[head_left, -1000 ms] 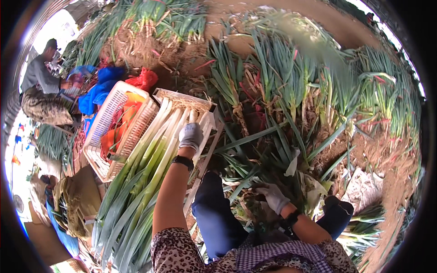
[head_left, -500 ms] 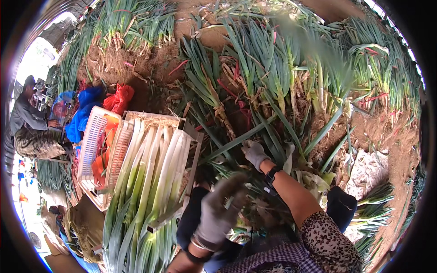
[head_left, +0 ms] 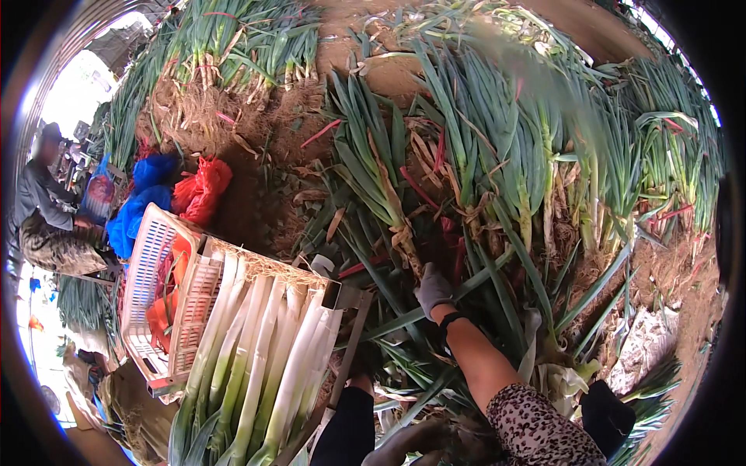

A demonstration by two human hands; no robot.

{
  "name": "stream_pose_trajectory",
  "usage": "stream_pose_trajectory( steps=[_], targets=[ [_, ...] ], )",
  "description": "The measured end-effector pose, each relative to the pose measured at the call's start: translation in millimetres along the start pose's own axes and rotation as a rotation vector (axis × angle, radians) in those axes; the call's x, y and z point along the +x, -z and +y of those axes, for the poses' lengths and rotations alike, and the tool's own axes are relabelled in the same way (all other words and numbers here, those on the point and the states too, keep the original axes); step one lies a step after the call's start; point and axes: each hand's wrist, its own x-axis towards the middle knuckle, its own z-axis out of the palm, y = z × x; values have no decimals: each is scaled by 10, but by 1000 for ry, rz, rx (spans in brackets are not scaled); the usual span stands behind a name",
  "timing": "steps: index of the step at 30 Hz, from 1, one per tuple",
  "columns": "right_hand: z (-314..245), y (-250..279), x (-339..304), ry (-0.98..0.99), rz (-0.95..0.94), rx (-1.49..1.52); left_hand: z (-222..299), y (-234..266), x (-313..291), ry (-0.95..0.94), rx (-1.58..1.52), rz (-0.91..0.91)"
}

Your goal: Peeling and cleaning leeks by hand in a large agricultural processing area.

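Observation:
My right hand (head_left: 434, 293), in a grey glove with a dark band at the wrist, is closed at the root end of an untrimmed leek (head_left: 404, 242) in the pile. Its brown, dry base meets my fingers, and its green leaves point away from me. Other loose leek leaves cross beside the wrist. A dim, blurred shape at the lower edge seems to be my gloved left hand (head_left: 412, 441); its fingers cannot be made out. Cleaned leeks (head_left: 256, 342) with white stalks lie side by side in a metal-edged rack (head_left: 353, 334) at my left.
A white plastic basket (head_left: 140, 268) holding orange-red material stands left of the rack. Blue netting (head_left: 144, 206) and red netting (head_left: 203, 189) lie behind it. Bundled leeks (head_left: 497, 147) cover the far ground. Another person (head_left: 50, 202) sits at far left.
My right hand has moved slightly left and down in the picture to the leek's root end. My left hand has dropped to the lower edge. The view has shifted.

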Motion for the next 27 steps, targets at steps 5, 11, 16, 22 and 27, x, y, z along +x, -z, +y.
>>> stream_pose_trajectory(
  steps=[5, 11, 16, 22, 27],
  targets=[
    [-89, 708, -408, 20, -159, 108, 133, -89, -95, 0, 105, -20],
    [1157, 1358, -1987, 646, -153, 633, 54, -184, -241, -131, 97, -58],
    [1614, 1569, -3218, 548, -218, 18, -371, -886, -618, -90, -72, -98],
    [1104, 3135, -4903, 444, -127, 522, -560, -1167, -605, 209, -318, -44],
    [1284, 3766, -5940, 435, -213, 295, -686, -1192, -429, -88, -873, -254]
  ],
)
